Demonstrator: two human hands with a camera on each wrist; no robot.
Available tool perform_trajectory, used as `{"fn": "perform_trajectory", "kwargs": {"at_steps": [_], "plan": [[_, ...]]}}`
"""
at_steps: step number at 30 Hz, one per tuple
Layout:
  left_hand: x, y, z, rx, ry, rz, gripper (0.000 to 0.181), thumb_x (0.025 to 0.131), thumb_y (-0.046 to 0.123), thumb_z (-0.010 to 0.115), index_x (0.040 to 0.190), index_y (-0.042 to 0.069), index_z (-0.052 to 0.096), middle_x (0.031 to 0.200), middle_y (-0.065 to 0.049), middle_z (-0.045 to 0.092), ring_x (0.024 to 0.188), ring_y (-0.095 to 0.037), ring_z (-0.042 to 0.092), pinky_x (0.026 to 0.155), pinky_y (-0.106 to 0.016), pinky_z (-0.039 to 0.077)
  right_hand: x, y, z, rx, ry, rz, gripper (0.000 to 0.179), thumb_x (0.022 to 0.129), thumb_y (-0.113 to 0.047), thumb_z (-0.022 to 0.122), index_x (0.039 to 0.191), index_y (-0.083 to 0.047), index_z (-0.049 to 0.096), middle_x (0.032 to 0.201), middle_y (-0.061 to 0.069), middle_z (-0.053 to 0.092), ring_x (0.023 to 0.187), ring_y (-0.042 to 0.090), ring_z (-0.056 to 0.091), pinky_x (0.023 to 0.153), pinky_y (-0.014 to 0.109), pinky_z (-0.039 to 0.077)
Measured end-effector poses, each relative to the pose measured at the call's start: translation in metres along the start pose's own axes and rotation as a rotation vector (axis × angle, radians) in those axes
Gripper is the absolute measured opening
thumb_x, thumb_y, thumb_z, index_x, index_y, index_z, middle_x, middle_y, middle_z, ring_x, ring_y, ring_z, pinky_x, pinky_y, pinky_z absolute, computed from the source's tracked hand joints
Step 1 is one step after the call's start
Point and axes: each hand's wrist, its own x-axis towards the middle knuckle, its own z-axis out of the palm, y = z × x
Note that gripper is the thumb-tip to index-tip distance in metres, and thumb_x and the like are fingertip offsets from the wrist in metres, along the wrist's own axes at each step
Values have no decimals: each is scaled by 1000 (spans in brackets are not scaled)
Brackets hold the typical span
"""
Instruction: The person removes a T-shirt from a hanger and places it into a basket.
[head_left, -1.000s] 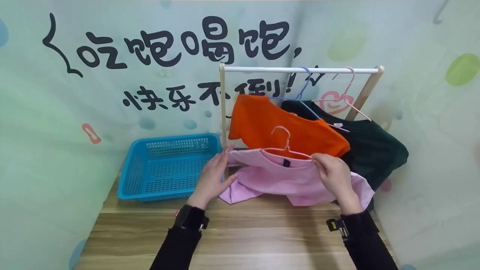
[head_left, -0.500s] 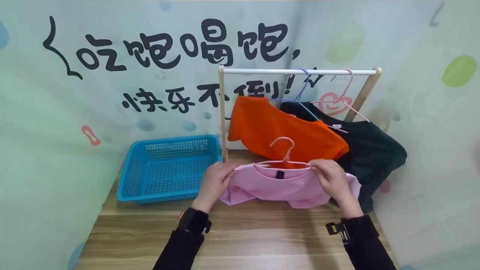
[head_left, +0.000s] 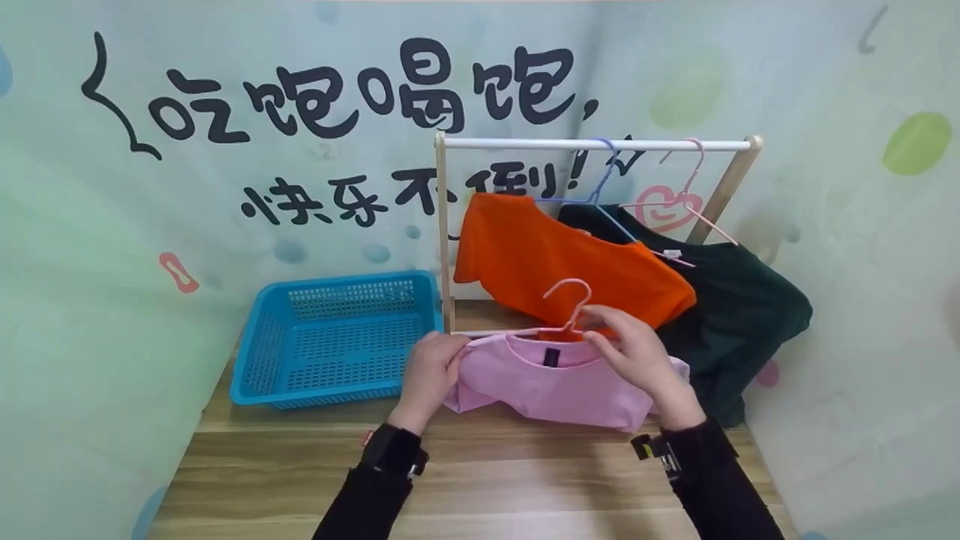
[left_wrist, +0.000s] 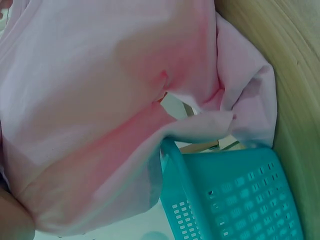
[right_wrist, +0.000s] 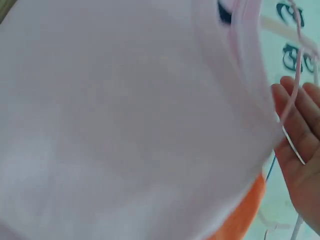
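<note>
A pink shirt (head_left: 555,394) hangs between the hands in the head view, its neckline and black tag facing up. A pink hanger (head_left: 586,300) sits in its neck opening with the hook standing above. My left hand (head_left: 431,375) pinches the shirt's left shoulder together with the hanger's end. My right hand (head_left: 637,364) is beside the hanger's neck, thumb apart from the fingers. In the right wrist view, the right hand (right_wrist: 305,155) has its fingers extended behind the hanger (right_wrist: 298,70). The shirt (left_wrist: 100,75) fills much of the left wrist view, mostly hiding the left hand.
Behind stands a rack with a white rail (head_left: 510,143). From it hang an orange shirt (head_left: 555,247) on a blue hanger (head_left: 606,176) and a dark green shirt (head_left: 750,300) on a pink one. A blue basket (head_left: 247,352) stands left on the wooden table (head_left: 495,480).
My left hand went from resting along the shoulder to pinching it. My right hand left the right shoulder and moved left to the hanger's neck. The shirt came lower and nearer.
</note>
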Motion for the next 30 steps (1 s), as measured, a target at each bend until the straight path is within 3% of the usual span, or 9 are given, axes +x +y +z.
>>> {"fn": "perform_trajectory", "kwargs": {"at_steps": [3,9,14,18,24,30], "plan": [[-1,3,1,7,-11,-25,4,91,10,71,93,9,75,92,-4,75,81,-24,61,75,-39,49,6,-7,10,68,-2,38,33,94,-17,69,126,-13,65,111,-1,70,99,13,65,87,37,55],[-5,7,0,-15,-11,-35,7,92,13,71,96,12,77,93,-1,75,83,-22,62,73,-39,48,10,-14,21,193,30,167,9,94,-9,66,103,-9,70,92,1,70,80,15,69,77,30,58],[-9,2,-5,-60,60,1,6,92,9,70,93,8,76,91,-3,75,82,-22,65,77,-38,51,8,-11,18,161,75,250,6,94,-5,64,98,-3,68,89,9,69,81,23,69,78,27,57],[-14,-7,-13,-68,132,-17,5,89,3,71,92,2,75,90,-8,74,84,-27,68,79,-42,54,4,-3,8,137,125,273,6,94,-2,63,99,1,66,91,14,69,86,26,69,83,19,53],[-20,-16,-24,-119,176,-180,5,91,3,69,88,3,72,87,-9,73,79,-27,69,72,-43,56,-2,7,-11,148,197,265,10,97,-10,61,99,-2,67,94,9,69,89,16,65,87,13,47],[-24,-18,-24,-98,192,-354,8,93,3,66,87,3,71,83,-10,71,71,-25,65,65,-43,53,-5,13,-11,175,248,244,9,98,-7,59,98,1,65,96,10,67,88,9,60,87,14,47]]}}
